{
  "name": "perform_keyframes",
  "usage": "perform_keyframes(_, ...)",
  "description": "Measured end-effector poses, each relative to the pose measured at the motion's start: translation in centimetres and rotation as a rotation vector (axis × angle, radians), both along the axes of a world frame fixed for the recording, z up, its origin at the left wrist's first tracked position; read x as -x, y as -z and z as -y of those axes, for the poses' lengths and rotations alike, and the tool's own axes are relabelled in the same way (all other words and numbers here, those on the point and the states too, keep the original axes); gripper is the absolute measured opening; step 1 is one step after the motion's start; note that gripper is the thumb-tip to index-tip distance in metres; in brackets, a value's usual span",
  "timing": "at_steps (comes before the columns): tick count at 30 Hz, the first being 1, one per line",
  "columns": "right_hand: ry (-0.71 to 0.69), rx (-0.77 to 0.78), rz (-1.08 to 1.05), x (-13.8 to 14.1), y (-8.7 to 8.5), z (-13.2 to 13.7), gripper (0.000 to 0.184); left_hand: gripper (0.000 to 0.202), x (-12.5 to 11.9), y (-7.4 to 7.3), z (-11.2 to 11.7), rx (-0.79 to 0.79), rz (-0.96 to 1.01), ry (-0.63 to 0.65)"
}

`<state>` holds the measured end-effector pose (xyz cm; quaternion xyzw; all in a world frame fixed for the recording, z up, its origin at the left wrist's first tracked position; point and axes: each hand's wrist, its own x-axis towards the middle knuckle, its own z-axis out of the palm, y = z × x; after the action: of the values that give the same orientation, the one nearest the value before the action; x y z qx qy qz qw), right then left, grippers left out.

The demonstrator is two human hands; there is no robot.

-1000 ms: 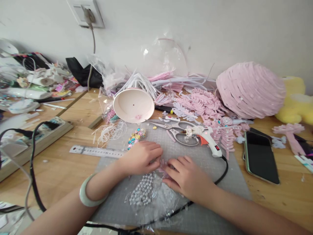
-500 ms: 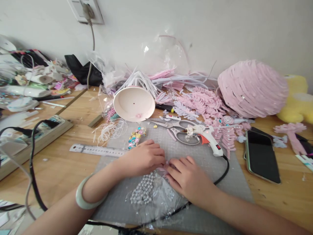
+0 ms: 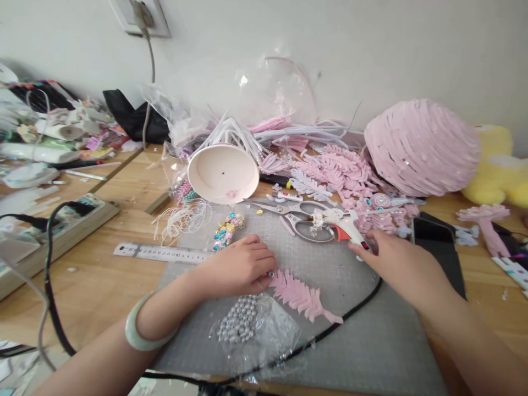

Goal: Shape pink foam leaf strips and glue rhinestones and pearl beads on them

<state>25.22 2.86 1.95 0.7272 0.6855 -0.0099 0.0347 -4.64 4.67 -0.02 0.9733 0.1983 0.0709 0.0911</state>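
Observation:
My left hand [image 3: 243, 267] is closed, its fingertips pinching the end of a pink fuzzy leaf [image 3: 299, 294]. A small blue gem shows at those fingertips. The leaf's stem points to the lower right. My right hand [image 3: 406, 267] is at the handle of a white hot glue gun [image 3: 350, 226], thumb and fingers apart around the handle's end. The gun lies with its nozzle across the scissors [image 3: 299, 212]. Silver beads [image 3: 239, 319] in a clear bag lie below my left hand. A cluster of coloured gems [image 3: 226, 231] sits just above it.
Beneath is a grey cutting mat [image 3: 371, 352], crossed by a black cord [image 3: 297, 349]. A steel ruler [image 3: 157, 252] lies left, a phone [image 3: 437, 247] right. Behind stand a white bowl [image 3: 223, 176], pink fuzzy leaves [image 3: 338, 170] and a pink wrapped ball [image 3: 421, 146]. A power strip [image 3: 91, 220] is far left.
My right hand has let go of the pink leaf and moved right to the glue gun's handle. The leaf now shows in full view, while my left hand stays nearly in place.

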Motion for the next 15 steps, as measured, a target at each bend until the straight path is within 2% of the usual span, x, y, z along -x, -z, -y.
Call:
perform_keyframes(3,0.055,0.123,-0.151,-0.1,1.0,-0.5,0.034,0.010,0.3,-0.4,-0.2,-0.012,0.046,-0.064)
perform_keyframes(7,0.123,0.101,-0.309,0.2,1.3,-1.1,0.024,0.006,1.0,-1.2,-0.4,-0.065,0.195,-0.208)
perform_keyframes(11,0.236,0.092,-0.776,0.4,0.9,-0.9,0.024,0.007,1.3,-1.8,-0.4,-0.037,0.321,-0.379)
perform_keyframes(15,0.276,-0.025,-1.305,0.9,-0.1,-0.3,0.021,0.007,1.0,-1.7,-0.5,0.154,0.361,-0.576)
